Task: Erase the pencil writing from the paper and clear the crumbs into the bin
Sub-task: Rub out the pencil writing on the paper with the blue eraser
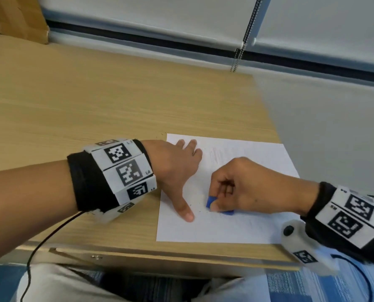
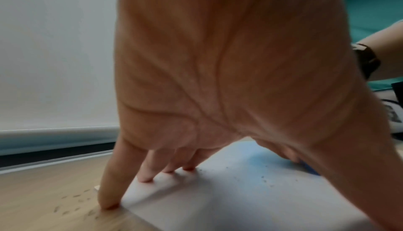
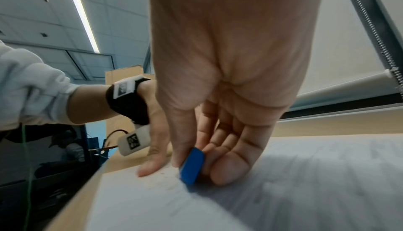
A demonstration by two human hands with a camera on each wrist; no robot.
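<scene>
A white sheet of paper (image 1: 236,227) lies at the near right of the wooden desk (image 1: 94,105), with faint pencil lines near its top. My left hand (image 1: 181,168) lies spread on the sheet's left part, straight fingers pressing it down, thumb pointing toward me. My right hand (image 1: 231,188) pinches a blue eraser (image 1: 210,202) between thumb and fingers and holds its edge on the paper. In the right wrist view the eraser (image 3: 193,165) stands tilted on the paper (image 3: 283,191). Dark crumbs (image 2: 266,179) dot the sheet, and more crumbs (image 2: 74,205) lie on the desk beside the little finger.
The desk's right edge runs just past the paper, its near edge close below the sheet. A cardboard box (image 1: 13,16) stands at the back left. A window blind with a bead chain (image 1: 240,49) hangs behind. No bin shows in any view.
</scene>
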